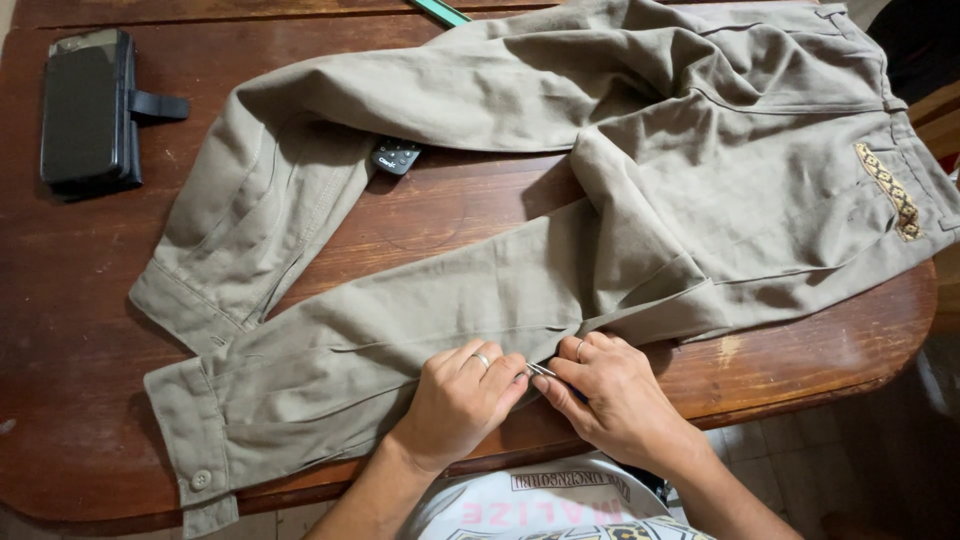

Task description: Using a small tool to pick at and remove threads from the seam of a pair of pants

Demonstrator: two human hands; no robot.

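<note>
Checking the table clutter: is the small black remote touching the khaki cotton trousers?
Touching. The head view shows the small black remote lying partly tucked under the folded leg of the khaki cotton trousers, whose cloth overlaps its top edge.

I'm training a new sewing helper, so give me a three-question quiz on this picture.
1. True or false: both hands meet at the near edge of the khaki trousers.
2. What lies at the table's far left corner? A) black phone case B) scissors C) iron
3. What does the right hand pinch?

Key:
1. True; the left hand touches it there.
2. A, the black phone case.
3. A thin metal tool.
</note>
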